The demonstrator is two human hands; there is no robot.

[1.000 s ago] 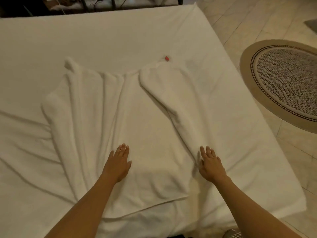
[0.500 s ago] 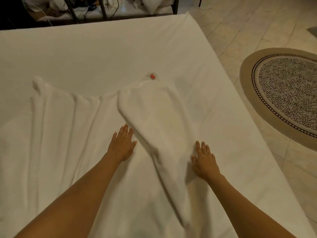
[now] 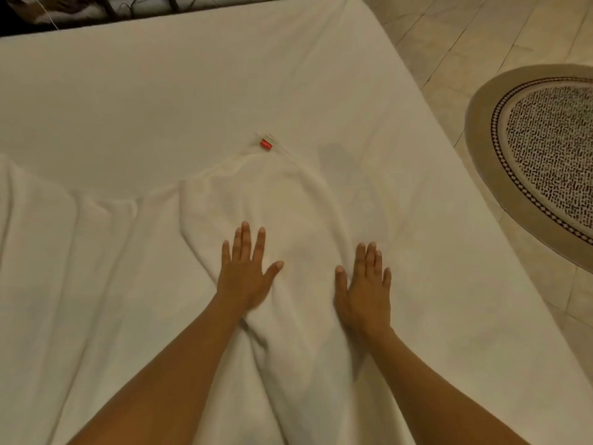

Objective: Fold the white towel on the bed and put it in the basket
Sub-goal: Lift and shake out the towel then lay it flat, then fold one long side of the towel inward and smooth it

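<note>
White towel [image 3: 282, 213] lies spread over near half of bed [image 3: 192, 91], right portion doubled over toward bed's right edge, red tag [image 3: 266, 144] at far corner; left hand [image 3: 245, 276] and right hand [image 3: 364, 293] flat on fold, fingers spread, gripping nothing; cloth looks soft, light, limp, best pinched at corners; basket not in view
</note>
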